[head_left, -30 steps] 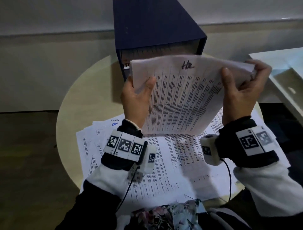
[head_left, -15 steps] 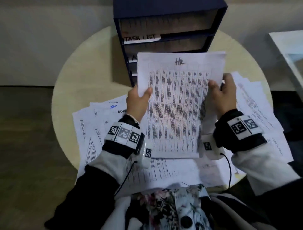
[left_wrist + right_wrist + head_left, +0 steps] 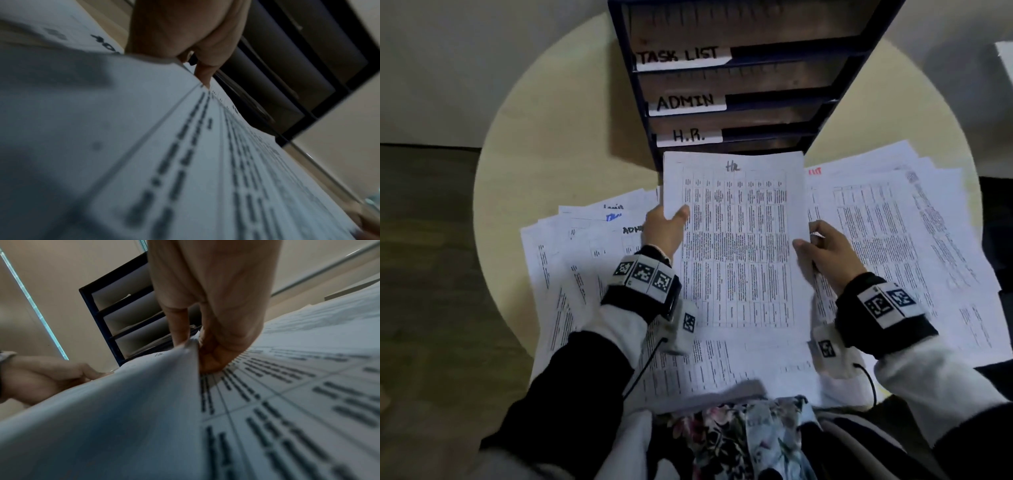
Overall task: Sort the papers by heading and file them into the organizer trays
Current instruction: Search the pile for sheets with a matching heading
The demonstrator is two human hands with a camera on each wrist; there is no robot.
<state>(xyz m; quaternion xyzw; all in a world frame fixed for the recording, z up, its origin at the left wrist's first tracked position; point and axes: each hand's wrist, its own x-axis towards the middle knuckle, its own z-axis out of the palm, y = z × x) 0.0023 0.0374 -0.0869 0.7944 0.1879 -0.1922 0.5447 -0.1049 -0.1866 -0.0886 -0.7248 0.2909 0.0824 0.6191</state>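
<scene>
Holding the sheaf headed "HR" [image 3: 736, 246] by its two long edges, we have our left hand [image 3: 664, 229] closed on the left margin, thumb on top and fingers underneath, and our right hand [image 3: 825, 253] pinching the right margin in the same way. The right wrist view shows the thumb and fingers of that hand nipping the paper's edge, which curls up between them. It looks like more than one sheet, though we cannot count them.

We judge the paper light, thin and floppy. Gripped only at the sides, its middle may sag and its far edge droop, so a light outward tension between the hands should keep it flat. Loose sheets can also slide over one another, so the pinch needs to catch all of them.

The sheaf's top edge lies just in front of the organizer [image 3: 726, 102], right below the tray labelled "H.R." [image 3: 697, 136]; trays marked "ADMIN" [image 3: 686, 102] and "TASK LIST" [image 3: 681, 56] sit above it. Beneath our hands other papers [image 3: 914, 240] lie fanned across the round table [image 3: 551, 137]. Leading with a level far edge seems the safest way into the slot.
</scene>
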